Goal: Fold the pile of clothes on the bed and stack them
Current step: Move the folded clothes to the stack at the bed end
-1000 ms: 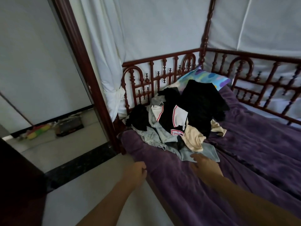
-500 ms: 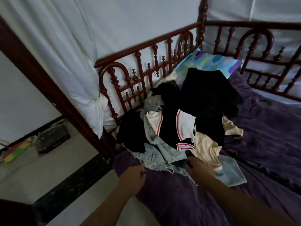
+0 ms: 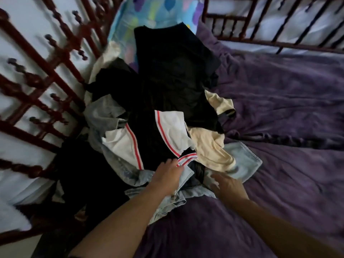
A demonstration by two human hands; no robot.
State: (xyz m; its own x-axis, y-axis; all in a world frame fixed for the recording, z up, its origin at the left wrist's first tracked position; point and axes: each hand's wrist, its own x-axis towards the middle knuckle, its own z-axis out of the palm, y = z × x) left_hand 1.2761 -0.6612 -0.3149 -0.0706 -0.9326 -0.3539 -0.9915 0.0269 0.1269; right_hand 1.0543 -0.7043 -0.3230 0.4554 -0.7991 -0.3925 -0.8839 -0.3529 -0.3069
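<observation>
Purple bedspread (image 3: 279, 164) lies nearest, carrying the pile of clothes (image 3: 158, 118). At the pile's near edge the left hand (image 3: 167, 176) rests with fingers straight, tips touching a red-and-white striped band (image 3: 187, 158) and pinching nothing. At the pile's near right corner the right hand (image 3: 228, 187), blurred, spreads its fingers over pale denim (image 3: 245, 161), gripping nothing. In the pile's middle are white panels (image 3: 173, 129) and a cream garment (image 3: 210, 148); a large black garment (image 3: 173, 67) tops its far end. Beyond the pile leans a patterned pillow (image 3: 158, 10); left of the pile runs a carved wooden rail (image 3: 46, 58).
</observation>
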